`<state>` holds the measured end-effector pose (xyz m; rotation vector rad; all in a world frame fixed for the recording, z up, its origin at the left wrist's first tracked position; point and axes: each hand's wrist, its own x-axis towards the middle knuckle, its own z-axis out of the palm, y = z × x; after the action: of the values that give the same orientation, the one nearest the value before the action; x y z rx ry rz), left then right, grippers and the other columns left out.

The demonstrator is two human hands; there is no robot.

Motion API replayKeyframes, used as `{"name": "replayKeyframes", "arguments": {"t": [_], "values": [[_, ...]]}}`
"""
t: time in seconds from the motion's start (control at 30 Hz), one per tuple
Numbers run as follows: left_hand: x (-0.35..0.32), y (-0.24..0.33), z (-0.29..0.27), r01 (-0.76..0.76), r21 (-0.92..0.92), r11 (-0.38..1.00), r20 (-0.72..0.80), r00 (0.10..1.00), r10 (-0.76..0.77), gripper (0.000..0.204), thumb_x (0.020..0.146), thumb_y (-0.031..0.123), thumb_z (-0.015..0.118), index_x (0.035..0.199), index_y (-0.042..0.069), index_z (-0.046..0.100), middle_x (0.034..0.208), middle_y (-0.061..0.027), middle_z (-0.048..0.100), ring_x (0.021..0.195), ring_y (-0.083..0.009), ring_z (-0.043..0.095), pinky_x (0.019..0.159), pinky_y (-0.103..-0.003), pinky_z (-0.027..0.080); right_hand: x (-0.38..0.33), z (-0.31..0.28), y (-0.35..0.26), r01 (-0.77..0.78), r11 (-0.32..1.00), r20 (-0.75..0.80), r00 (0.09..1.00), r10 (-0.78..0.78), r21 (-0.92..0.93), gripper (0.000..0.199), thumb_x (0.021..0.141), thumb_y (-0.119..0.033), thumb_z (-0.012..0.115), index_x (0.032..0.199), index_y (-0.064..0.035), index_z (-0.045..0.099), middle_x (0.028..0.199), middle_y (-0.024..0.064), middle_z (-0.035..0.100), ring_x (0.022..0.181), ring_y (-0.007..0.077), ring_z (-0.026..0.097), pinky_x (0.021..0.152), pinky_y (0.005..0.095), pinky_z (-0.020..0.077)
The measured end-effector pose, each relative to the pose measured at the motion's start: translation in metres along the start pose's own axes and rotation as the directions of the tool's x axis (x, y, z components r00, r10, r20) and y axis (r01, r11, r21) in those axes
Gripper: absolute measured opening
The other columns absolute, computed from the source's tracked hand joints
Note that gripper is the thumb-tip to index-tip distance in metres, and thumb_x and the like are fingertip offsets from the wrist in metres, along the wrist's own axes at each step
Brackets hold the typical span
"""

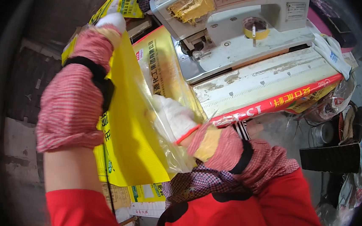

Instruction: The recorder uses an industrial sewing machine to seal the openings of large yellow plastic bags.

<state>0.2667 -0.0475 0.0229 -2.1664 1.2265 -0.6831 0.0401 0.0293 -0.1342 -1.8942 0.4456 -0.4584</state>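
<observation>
Yellow sack (129, 121), far end at left grip (111, 21), right side by right grip (174, 119); cannot tell finger closure.

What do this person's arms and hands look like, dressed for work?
The left hand and right hand wear white gloves; the right glove has a red-orange cuff edge. Red-and-white patterned sleeve covers wrap both forearms, each crossed by a black band. The right cover bears a pale yellow patch. Red sleeves show above.
</observation>
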Motion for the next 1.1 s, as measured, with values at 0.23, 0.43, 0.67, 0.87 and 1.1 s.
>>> {"name": "replayKeyframes", "arguments": {"t": [0.23, 0.43, 0.67, 0.87, 1.1], "values": [[-0.024, 0.111, 0.093, -0.198, -0.125, 0.972, -0.205, 0.964, 0.17, 0.016, 0.088, 0.014, 0.047, 0.1, 0.011, 0.057, 0.09, -0.0101, 0.064, 0.073, -0.0282, 0.068, 0.053, -0.042, 0.053, -0.047, -0.04, 0.024, -0.081, 0.933, -0.019, 0.995, 0.094, 0.351, 0.028, 0.088, -0.028, 0.056, 0.107, -0.008, 0.06, 0.09, 0.0181, 0.065, 0.085, 0.0335, 0.065, 0.071, 0.0419, 0.0497], [-0.027, 0.121, 0.12, -0.534, -0.252, 0.807, -0.426, 0.81, 0.403, 0.017, 0.082, 0.012, 0.053, 0.098, 0.014, 0.059, 0.085, -0.0075, 0.062, 0.07, -0.0264, 0.065, 0.056, -0.039, 0.052, -0.111, -0.091, 0.07, -0.467, 0.535, 0.166, 0.841, 0.516, 0.704, 0.025, 0.092, -0.012, 0.055, 0.113, 0.0003, 0.06, 0.097, 0.0091, 0.067, 0.088, 0.0164, 0.063, 0.076, 0.029, 0.05], [-0.01, 0.126, 0.14, -0.642, -0.458, 0.615, -0.686, 0.695, 0.215, 0.01, 0.075, 0.013, 0.061, 0.084, 0.015, 0.066, 0.082, -0.0059, 0.061, 0.073, -0.0262, 0.063, 0.059, -0.037, 0.05, -0.1, -0.081, 0.061, -0.333, 0.437, 0.081, 0.862, 0.5, 0.835, 0.041, 0.089, 0.001, 0.056, 0.129, 0.0021, 0.051, 0.117, 0.0095, 0.061, 0.104, 0.0138, 0.056, 0.086, 0.0249, 0.0466], [-0.001, 0.126, 0.137, -0.627, -0.496, 0.601, -0.577, 0.755, 0.311, 0.008, 0.075, 0.015, 0.063, 0.081, 0.013, 0.067, 0.082, -0.0065, 0.063, 0.074, -0.0275, 0.063, 0.063, -0.036, 0.051, -0.099, -0.091, 0.052, -0.289, 0.845, -0.016, 0.944, 0.331, 0.45, 0.051, 0.087, -0.005, 0.064, 0.134, 0.002, 0.047, 0.12, 0.0118, 0.06, 0.106, 0.0151, 0.056, 0.089, 0.0255, 0.0456], [-0.021, 0.099, 0.097, -0.573, -0.548, 0.61, -0.359, 0.819, 0.447, 0.016, 0.082, 0.019, 0.061, 0.096, 0.016, 0.068, 0.085, -0.0117, 0.064, 0.08, -0.0334, 0.062, 0.07, -0.04, 0.05, -0.102, -0.084, 0.058, -0.344, 0.577, -0.017, 0.849, 0.528, 0.741, 0.04, 0.089, -0.015, 0.061, 0.126, -0.0017, 0.055, 0.109, 0.0105, 0.066, 0.098, 0.0196, 0.063, 0.086, 0.0295, 0.05]]}}
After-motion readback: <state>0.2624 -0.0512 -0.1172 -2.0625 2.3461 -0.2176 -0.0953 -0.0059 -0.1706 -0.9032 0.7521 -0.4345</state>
